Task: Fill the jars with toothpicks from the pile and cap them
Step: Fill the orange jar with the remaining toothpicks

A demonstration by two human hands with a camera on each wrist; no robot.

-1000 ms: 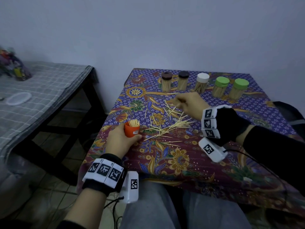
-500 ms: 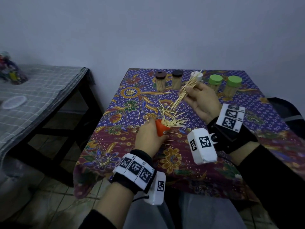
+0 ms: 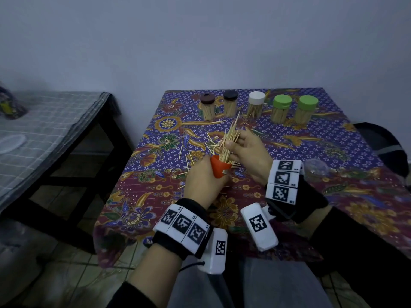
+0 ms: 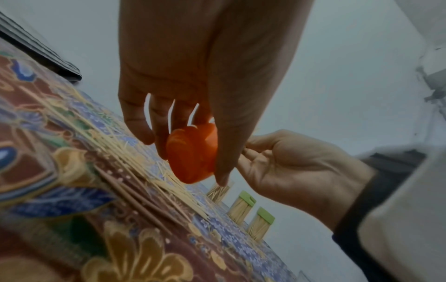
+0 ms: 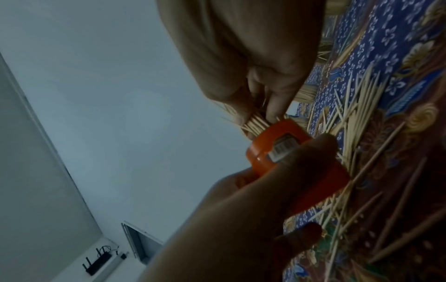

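Observation:
My left hand [image 3: 200, 181] grips an orange jar [image 3: 219, 167] tilted above the table; the jar [image 4: 190, 154] shows from below in the left wrist view and, with a barcode label, the jar [image 5: 287, 152] in the right wrist view. My right hand [image 3: 246, 147] pinches a bundle of toothpicks [image 3: 229, 138] whose lower ends sit in the jar's mouth. The same bundle [image 5: 255, 122] enters the jar between my fingers. Loose toothpicks [image 3: 198, 152] lie scattered on the patterned tablecloth [image 3: 311, 147] under both hands.
Along the table's far edge stand capped jars full of toothpicks: two brown-lidded [image 3: 208, 107], one white-lidded [image 3: 255, 105], two green-lidded [image 3: 281, 108]. A clear object [image 3: 315, 167] lies by my right wrist. A checked-cloth table [image 3: 44, 130] stands to the left, a dark chair [image 3: 382, 145] to the right.
My right hand lifted a bundle of toothpicks off the pile and brought it down into the jar's mouth. My left hand carried the orange jar right, toward the pile, and tilted it.

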